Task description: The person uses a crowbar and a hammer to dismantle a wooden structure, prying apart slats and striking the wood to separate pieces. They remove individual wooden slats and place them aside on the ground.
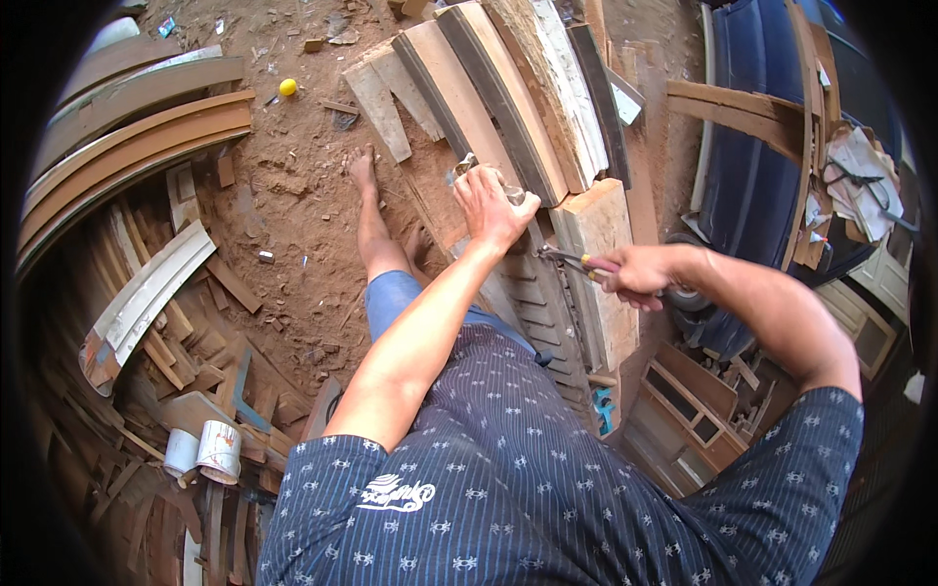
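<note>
Long, gently curved boards of pale, smooth-faced wood are laid side by side, several edged in dark strips, one left rough and whitish along its length. Near their closer ends, a squared block of pale timber and a dark panel crossed by raised slats are seen. Pliers are formed of slim, dull steel with reddish grips; a small metal tool is largely covered by the left hand, so its full shape cannot be told.

The left fingers are bent down over that metal tool, at the side of the boards. By the right hand the pliers are held, its fingers wrapped closely around the grips; the steel tip is pointed leftward, just above the slatted panel, though whether wood is touched cannot be told.

The brown, sandy ground is strewn with chips, and a yellow ball is set on it. To the left, curved timbers, offcuts and white buckets are heaped; to the right, a dark blue ribbed surface is partly crossed by planks.
</note>
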`<action>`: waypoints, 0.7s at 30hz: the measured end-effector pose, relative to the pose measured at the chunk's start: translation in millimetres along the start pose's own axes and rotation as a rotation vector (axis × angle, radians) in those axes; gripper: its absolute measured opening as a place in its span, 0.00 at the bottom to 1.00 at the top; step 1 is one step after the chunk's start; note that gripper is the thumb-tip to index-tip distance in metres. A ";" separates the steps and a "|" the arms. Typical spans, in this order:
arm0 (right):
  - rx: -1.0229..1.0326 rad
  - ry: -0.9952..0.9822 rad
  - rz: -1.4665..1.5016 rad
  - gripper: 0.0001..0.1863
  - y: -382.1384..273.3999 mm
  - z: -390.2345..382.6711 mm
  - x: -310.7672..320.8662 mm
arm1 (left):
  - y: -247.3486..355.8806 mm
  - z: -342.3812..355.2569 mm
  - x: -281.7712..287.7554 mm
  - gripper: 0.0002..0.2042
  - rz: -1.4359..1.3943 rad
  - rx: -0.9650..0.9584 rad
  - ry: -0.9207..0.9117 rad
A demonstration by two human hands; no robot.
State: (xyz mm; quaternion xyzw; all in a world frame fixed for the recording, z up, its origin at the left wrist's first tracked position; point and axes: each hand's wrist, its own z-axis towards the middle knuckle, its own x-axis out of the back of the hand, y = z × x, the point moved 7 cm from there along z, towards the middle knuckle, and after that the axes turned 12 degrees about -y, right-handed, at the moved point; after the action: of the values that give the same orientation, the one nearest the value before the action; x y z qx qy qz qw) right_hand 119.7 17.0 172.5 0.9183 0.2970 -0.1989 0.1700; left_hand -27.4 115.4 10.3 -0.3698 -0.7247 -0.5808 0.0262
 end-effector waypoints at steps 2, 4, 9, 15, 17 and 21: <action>0.108 -0.007 0.085 0.18 24.7 9.9 -11.1 | -4.3 -3.0 -0.2 0.27 -0.059 -0.064 0.016; 0.237 0.037 0.187 0.16 46.9 25.7 -25.1 | -6.9 -3.8 -0.1 0.26 -0.069 -0.047 -0.002; 0.518 0.042 0.465 0.35 85.6 76.8 -79.4 | -9.6 -1.6 2.9 0.26 -0.130 -0.053 -0.015; 0.580 0.227 0.510 0.28 96.0 127.0 -132.1 | -12.6 -4.3 7.0 0.27 -0.089 -0.072 -0.038; 0.597 0.339 0.426 0.28 99.2 108.1 -121.2 | -5.0 -1.5 1.9 0.27 -0.077 -0.043 -0.020; 0.775 0.833 0.215 0.29 117.4 93.5 -104.5 | 12.0 -2.0 -7.1 0.24 0.065 -0.115 0.067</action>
State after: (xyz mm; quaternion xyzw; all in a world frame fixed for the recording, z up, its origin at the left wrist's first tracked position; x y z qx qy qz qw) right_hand 89.1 -163.1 163.3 0.9394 0.1495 0.1034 -0.2907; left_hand -16.2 110.7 17.5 -0.3745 -0.6765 -0.6323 0.0482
